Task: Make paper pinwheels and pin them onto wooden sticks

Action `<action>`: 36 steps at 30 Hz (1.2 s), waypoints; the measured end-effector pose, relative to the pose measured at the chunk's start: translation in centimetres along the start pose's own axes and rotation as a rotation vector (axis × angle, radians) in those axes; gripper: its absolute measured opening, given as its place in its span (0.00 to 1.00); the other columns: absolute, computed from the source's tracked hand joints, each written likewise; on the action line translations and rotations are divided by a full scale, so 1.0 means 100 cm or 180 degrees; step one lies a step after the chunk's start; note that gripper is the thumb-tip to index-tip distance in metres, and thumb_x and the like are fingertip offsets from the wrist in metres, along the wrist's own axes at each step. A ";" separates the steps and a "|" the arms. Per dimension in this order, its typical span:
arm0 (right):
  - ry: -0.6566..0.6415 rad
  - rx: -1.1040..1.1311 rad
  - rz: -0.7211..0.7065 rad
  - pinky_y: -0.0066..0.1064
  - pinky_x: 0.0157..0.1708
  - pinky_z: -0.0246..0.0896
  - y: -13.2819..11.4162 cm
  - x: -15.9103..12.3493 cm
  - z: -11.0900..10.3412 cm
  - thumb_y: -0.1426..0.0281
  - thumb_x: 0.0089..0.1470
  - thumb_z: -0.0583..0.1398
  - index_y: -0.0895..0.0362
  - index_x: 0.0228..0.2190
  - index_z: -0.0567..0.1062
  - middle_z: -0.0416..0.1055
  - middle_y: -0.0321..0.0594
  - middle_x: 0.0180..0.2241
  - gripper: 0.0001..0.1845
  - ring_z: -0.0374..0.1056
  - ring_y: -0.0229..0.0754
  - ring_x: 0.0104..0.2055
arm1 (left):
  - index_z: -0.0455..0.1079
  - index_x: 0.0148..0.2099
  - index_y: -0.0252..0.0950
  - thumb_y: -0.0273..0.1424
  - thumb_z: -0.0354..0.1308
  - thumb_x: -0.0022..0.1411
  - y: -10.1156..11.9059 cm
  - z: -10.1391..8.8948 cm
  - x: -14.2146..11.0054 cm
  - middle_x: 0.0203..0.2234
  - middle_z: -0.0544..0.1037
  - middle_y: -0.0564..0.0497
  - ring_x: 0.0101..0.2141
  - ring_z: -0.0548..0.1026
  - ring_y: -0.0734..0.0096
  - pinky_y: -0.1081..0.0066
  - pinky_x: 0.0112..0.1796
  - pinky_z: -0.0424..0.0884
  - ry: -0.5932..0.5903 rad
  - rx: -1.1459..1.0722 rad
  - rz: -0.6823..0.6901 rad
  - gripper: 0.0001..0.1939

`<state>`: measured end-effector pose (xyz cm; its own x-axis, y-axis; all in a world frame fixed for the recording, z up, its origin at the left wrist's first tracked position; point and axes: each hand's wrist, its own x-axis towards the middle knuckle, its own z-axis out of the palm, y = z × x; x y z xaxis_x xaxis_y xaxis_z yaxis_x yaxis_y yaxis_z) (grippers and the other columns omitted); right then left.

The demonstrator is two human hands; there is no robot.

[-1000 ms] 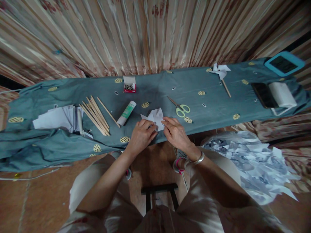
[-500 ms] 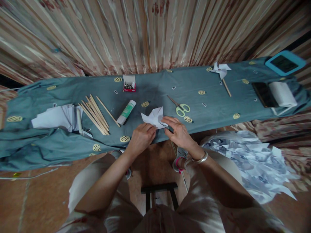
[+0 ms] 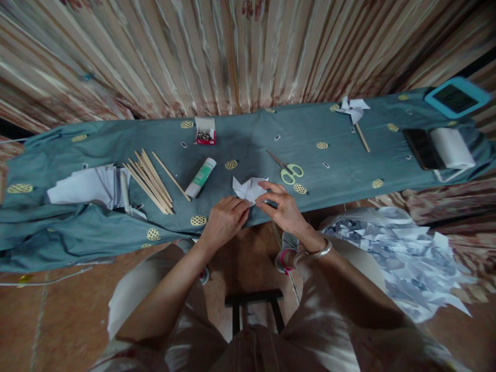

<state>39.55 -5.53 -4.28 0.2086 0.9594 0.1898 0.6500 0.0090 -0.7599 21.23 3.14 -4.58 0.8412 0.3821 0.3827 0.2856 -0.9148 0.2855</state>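
Note:
Between my two hands is a white paper pinwheel (image 3: 248, 189), partly folded, at the near edge of the cloth-covered table. My left hand (image 3: 227, 217) grips its lower left edge with curled fingers. Thumb and fingers of my right hand (image 3: 282, 206) pinch its right side. Beyond it to the right lie scissors (image 3: 289, 170) with pale green handles. A green and white glue stick (image 3: 201, 177) lies to the left, beside several wooden sticks (image 3: 149, 181). Behind these stands an open red box (image 3: 205, 135) of small metal pins.
White paper sheets (image 3: 91, 188) are stacked at the left. A pinwheel on a stick (image 3: 353, 111) lies far right, near a blue-framed clock (image 3: 456, 98), a black phone (image 3: 421, 149) and a white pack (image 3: 452, 148). A heap of paper pieces (image 3: 403, 258) sits at lower right.
The pinwheel has turned slightly and sits lower between my hands. The fingers of my right hand have gone from lying on the paper to pinching its edge.

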 end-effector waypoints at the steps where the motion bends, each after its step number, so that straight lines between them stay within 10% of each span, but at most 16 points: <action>1: -0.0006 -0.0016 0.0004 0.49 0.58 0.59 0.000 0.000 0.001 0.69 0.56 0.61 0.52 0.31 0.80 0.70 0.42 0.55 0.06 0.65 0.49 0.56 | 0.71 0.48 0.32 0.28 0.53 0.67 0.001 0.001 0.000 0.38 0.79 0.45 0.38 0.76 0.63 0.65 0.39 0.71 -0.0013 -0.0011 -0.0008 0.10; 36: 0.0144 -0.0525 -0.0314 0.49 0.56 0.62 -0.005 -0.007 0.012 0.67 0.62 0.56 0.53 0.39 0.79 0.69 0.46 0.55 0.11 0.63 0.51 0.57 | 0.74 0.46 0.36 0.27 0.52 0.67 -0.001 0.010 -0.003 0.37 0.78 0.47 0.38 0.75 0.67 0.67 0.41 0.75 -0.0005 -0.0542 -0.0147 0.11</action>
<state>38.21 -5.83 -4.81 0.1681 0.9425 0.2890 0.7790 0.0527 -0.6248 21.45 2.97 -5.55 0.8297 0.4229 0.3644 0.2421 -0.8608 0.4476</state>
